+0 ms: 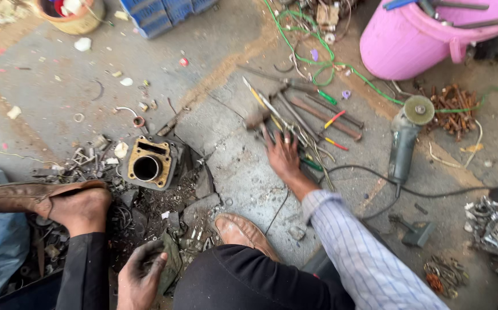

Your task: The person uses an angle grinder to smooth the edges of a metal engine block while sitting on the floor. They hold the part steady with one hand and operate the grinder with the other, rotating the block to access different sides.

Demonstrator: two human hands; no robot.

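Right hand (283, 156) spread flat, fingers splayed, pressing on a loose pile of hand tools (303, 117) on the concrete floor (48, 80); gripping nothing as yet, fingertips among hammer heads, chisels and screwdrivers; pile lying right of centre, between the engine cylinder (148, 163) and the angle grinder (405, 138). Left hand (141, 275) low in the frame beside the knee, curled around a dark greasy rag (171, 261).

Likely trouble: a cut or pinched fingertip, caused by groping among overlapping pointed steel; a roll of round handles, caused by pulling one piece from under the rest; a snag on the black cable (432, 192) running just beside the wrist, enough to tug the grinder; a slip of grip, caused by oily skin.

Counted: one cylinder block, standing open-bore upward, near the left shoe (25, 195); two brown shoes, the other (243, 232) under the forearm; one grinder; one pink bucket (415, 40) at top right; one green wire (318, 57), looped; one heap of rusty bolts (452, 109); roughly ten tools in the pile, exact number impossible to tell through overlap and blur.
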